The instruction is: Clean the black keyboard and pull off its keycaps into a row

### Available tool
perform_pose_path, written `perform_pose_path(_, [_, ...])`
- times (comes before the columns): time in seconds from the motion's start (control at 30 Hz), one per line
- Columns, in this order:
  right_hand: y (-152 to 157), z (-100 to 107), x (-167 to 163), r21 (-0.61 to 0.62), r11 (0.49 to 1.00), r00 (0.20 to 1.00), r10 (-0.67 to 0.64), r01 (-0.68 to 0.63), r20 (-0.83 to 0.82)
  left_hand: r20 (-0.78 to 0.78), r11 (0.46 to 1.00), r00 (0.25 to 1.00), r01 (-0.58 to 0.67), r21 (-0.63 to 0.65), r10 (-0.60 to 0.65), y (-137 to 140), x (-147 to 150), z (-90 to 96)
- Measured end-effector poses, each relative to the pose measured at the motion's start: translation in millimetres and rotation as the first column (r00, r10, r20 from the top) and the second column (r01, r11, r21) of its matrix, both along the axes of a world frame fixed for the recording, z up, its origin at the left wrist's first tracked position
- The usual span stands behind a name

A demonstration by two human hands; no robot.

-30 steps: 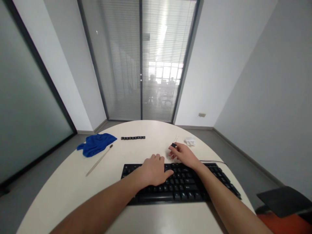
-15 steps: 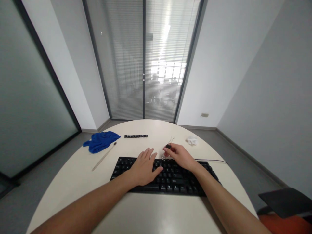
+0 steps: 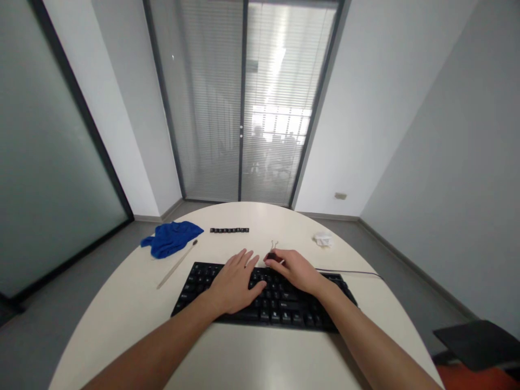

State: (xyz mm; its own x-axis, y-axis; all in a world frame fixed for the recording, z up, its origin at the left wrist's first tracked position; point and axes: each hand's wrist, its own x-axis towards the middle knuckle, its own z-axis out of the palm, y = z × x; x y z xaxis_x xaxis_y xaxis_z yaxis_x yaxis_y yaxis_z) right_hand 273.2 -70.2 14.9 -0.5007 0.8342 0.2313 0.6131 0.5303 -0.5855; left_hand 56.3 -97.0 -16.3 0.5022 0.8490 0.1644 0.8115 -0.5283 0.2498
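Observation:
A black keyboard [image 3: 280, 317] lies across the table in front of me. My left hand [image 3: 235, 284] rests flat on its left and middle keys, fingers spread, thumb out to the right. Over the keyboard's far edge, my right hand [image 3: 294, 270] pinches a wire keycap puller [image 3: 271, 255] between thumb and fingers. Its thin wire ends stick up past the dark handle, while the lower end is hidden by the fingers. Beyond my hands, several black keycaps [image 3: 229, 230] stand in a straight row.
A blue cloth [image 3: 174, 239] lies at the far left, beside a thin brush [image 3: 176, 265] with a dark tip. Crumpled white tissue [image 3: 323, 239] is at the far right. A keyboard cable [image 3: 353, 272] runs off the right edge of the round table [image 3: 280, 357]. A chair [image 3: 479, 341] stands lower right.
My right hand has shifted left and slightly down with the keycap puller, nearer my left hand. The keyboard sits slightly further left in view. My left hand stays spread on the keys.

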Motion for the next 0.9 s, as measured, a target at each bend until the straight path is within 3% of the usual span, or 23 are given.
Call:
perform_pose_path(0.2, [21,5,3,-0.082,0.989,0.992,0.125,-0.124,0.006,-0.006,0.997,1.0,0.002,-0.082,-0.003,7,-1,5.3])
perform_pose_path(0.4, [24,-16,5,-0.114,0.991,0.986,0.055,-0.073,-0.16,-0.015,0.984,0.998,-0.06,-0.167,0.059,12,3,6.6])
perform_pose_path(0.6, [29,-22,4,-0.153,0.986,0.983,0.041,-0.069,-0.177,-0.088,0.956,0.993,-0.096,-0.278,0.074,18,9,14.2])
perform_pose_path(0.77, [33,-23,6,-0.135,0.987,0.982,0.057,-0.082,-0.179,0.016,0.992,0.999,-0.03,-0.119,0.033,20,16,6.6])
perform_pose_path(0.9, [37,-28,6,-0.208,0.977,0.977,-0.004,-0.041,-0.212,0.154,1.0,0.988,0.021,0.006,-0.022,19,18,0.0])
